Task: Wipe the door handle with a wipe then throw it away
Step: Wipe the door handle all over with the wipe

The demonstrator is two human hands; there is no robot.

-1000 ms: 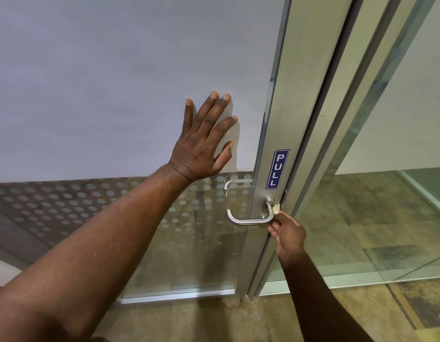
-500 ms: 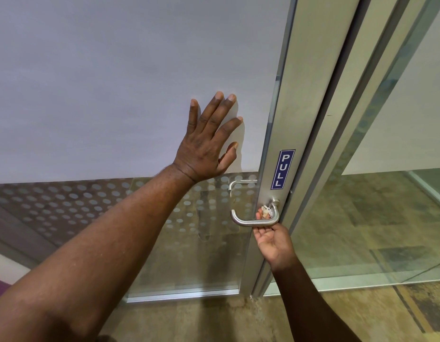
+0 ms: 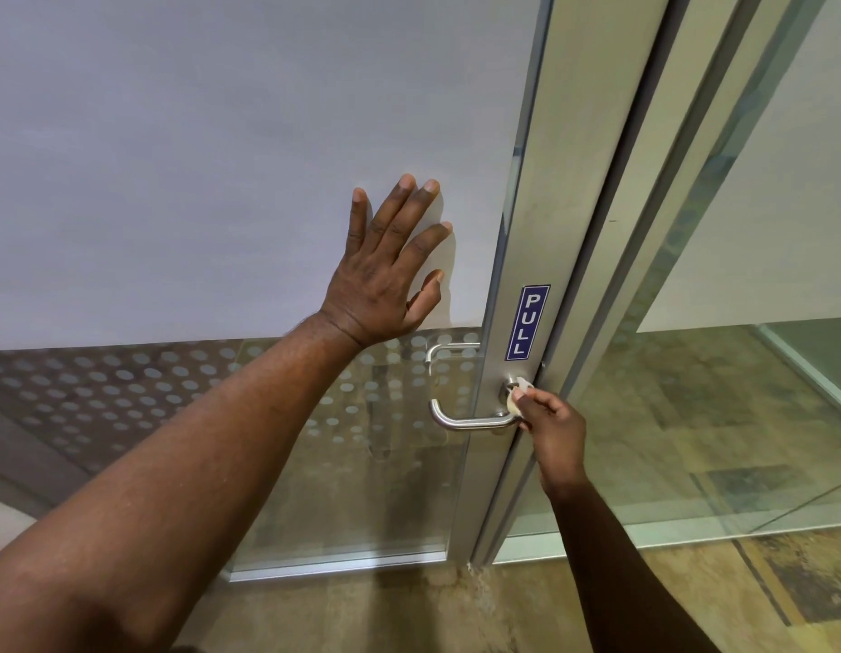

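A silver lever door handle (image 3: pixel 465 420) is mounted on the metal stile of a glass door. My right hand (image 3: pixel 553 428) pinches a small white wipe (image 3: pixel 518 398) and presses it against the handle's base, where the lever meets the stile. My left hand (image 3: pixel 385 280) lies flat, fingers spread, on the frosted part of the door glass, up and left of the handle. Most of the wipe is hidden by my fingers.
A blue PULL sign (image 3: pixel 527 321) sits on the stile (image 3: pixel 546 190) just above the handle. A second handle (image 3: pixel 440 352) shows through the glass. The door frame (image 3: pixel 654 219) and a fixed glass panel (image 3: pixel 739 417) stand to the right. Patterned floor (image 3: pixel 503 610) lies below.
My right hand moved from under the lever's middle back right and up to the handle's base with the wipe. My left hand stayed pressed on the glass.
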